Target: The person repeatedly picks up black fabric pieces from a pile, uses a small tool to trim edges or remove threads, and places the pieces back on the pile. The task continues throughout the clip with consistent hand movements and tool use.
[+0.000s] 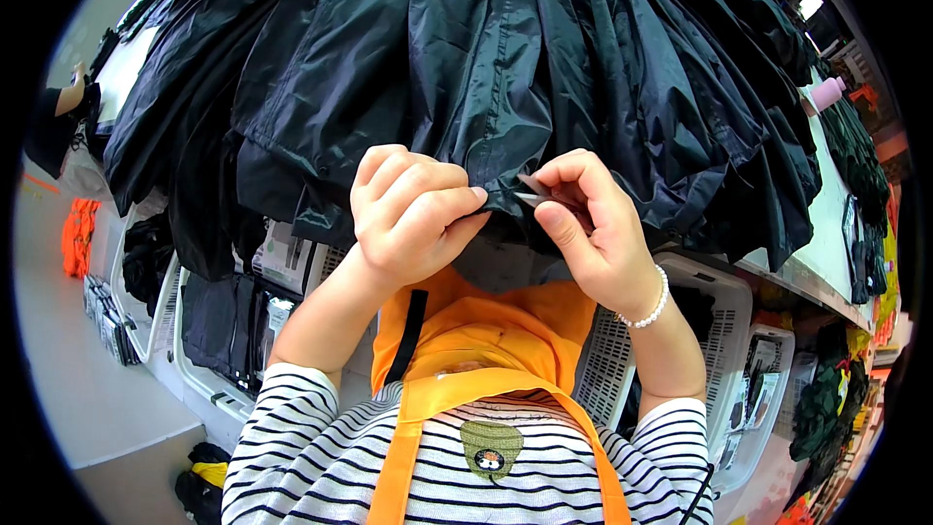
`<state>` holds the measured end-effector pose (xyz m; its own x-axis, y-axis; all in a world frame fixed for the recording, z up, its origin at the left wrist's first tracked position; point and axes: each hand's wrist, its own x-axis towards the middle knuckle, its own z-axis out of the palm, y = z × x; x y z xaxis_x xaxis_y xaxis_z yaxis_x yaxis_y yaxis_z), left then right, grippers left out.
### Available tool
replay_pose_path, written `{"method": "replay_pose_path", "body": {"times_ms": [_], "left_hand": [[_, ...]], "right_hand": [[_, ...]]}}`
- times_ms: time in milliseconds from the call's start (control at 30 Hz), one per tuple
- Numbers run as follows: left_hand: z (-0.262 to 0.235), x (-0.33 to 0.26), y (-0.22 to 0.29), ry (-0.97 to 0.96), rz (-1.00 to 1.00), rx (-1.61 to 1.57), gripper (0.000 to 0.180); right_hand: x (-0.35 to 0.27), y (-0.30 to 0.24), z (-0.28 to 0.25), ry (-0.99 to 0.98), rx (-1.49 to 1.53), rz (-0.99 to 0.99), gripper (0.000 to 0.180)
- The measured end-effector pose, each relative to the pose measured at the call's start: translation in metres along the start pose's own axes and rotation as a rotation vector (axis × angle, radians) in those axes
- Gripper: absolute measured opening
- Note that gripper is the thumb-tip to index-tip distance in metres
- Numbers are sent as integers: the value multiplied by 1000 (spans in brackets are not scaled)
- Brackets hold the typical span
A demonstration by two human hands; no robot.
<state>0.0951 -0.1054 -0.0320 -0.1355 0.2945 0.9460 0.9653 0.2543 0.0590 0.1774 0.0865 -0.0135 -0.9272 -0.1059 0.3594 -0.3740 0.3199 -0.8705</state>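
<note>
A large pile of black, shiny garments (486, 68) spreads over the table in front of me, its lower edges hanging down toward my lap. My left hand (413, 209) is closed on the hem of the middle garment, fingers curled and thumb pressed against the cloth. Beside it, my right hand (593, 214) grips small metal thread snips (530, 191) between thumb and fingers. Their two blades point left and stand apart, close to the hem near my left fingertips. Part of the snips is hidden inside the right hand.
Under the table stand white plastic baskets (607, 369) holding dark packed goods. A white table (826, 253) with more black cloth and a pink bottle (827, 93) is at the right. Another person's arm (70, 97) shows at far left, above an orange garment (80, 238).
</note>
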Motion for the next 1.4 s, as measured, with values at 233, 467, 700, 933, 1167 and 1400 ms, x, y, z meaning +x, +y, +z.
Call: {"method": "replay_pose_path", "body": {"times_ms": [233,467,700,933,1167,1400], "left_hand": [[1,0,1,-28,54,67,28],[6,0,3,-41,69,34,28],[138,-39,61,-202,-175,-514,18],[160,-7,88,-684,-45,-382,22],[-25,-6,-33,-165,-372,433,38],[-115,-56,-87,-37,-814,425,61]], "right_hand": [[2,-10,0,3,-93,-14,17],[-2,-10,-5,66,-100,18,13],[82,-50,-18,-155,-499,-209,16],[123,136,-95,-142,-903,-19,16],[96,197,-213,-3,-991,-416,21],[92,134,-159,-187,-1240,-665,18]]}}
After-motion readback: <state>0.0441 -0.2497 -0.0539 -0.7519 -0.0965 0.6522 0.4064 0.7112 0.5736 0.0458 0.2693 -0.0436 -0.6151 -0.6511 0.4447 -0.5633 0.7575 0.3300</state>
